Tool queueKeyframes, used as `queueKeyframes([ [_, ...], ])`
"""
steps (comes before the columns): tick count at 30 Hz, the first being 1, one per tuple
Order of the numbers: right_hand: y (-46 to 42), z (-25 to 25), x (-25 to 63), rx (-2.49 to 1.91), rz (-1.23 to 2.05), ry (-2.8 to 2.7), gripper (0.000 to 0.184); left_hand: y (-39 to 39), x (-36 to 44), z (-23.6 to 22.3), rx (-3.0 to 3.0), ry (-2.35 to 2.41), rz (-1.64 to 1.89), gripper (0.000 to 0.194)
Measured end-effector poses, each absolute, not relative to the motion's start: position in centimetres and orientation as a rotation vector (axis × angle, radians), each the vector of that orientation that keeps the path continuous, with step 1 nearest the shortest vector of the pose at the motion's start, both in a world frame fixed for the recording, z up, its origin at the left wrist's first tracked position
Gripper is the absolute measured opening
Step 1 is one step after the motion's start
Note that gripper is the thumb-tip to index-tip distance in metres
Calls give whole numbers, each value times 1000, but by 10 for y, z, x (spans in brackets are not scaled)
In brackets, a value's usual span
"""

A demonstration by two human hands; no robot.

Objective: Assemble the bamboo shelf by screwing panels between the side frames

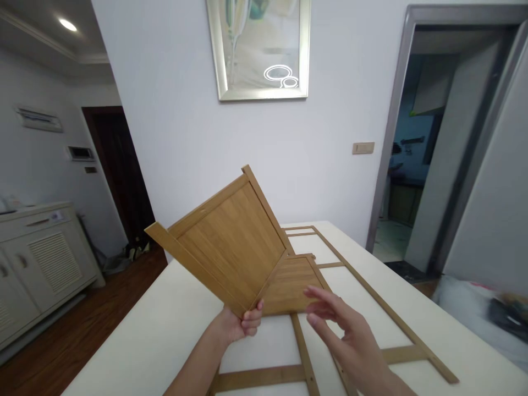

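Note:
My left hand (243, 323) grips the near lower corner of a framed wooden panel (235, 242). The panel is tilted up off the table, its far corner raised toward the wall. Behind its lower edge, a second wooden panel (289, 283) lies lower down, partly hidden by the first. My right hand (342, 324) hovers beside that second panel, thumb and fingers apart, with nothing in it. Below and between my hands runs a wooden frame (259, 377) of slats, partly covered by the panels and my right hand.
On the white table (136, 330), a long ladder-like wooden frame (383, 307) lies along the right side. The table's far end is by the wall, under a framed picture (264, 55). A cabinet (45, 269) stands at left; a doorway (433, 148) opens at right, with a person partly visible inside.

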State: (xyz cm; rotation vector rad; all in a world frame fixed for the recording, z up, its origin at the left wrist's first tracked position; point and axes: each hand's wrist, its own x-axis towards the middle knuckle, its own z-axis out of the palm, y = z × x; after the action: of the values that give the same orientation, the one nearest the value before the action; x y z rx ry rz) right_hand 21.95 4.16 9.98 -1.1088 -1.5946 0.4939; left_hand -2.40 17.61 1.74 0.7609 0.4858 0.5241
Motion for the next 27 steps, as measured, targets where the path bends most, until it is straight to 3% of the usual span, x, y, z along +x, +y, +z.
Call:
queueKeyframes([
  [9, 87, 68, 260, -1312, 319, -1329, 53, 147, 4, 31, 626, 213, 151, 12],
  [15, 99, 57, 271, -1289, 569, -1266, 59, 138, 10, 34, 660, 214, 87, 14],
  [27, 105, 44, 274, -1167, 998, -1035, 48, 98, 52, 48, 688, 371, 170, 35],
])
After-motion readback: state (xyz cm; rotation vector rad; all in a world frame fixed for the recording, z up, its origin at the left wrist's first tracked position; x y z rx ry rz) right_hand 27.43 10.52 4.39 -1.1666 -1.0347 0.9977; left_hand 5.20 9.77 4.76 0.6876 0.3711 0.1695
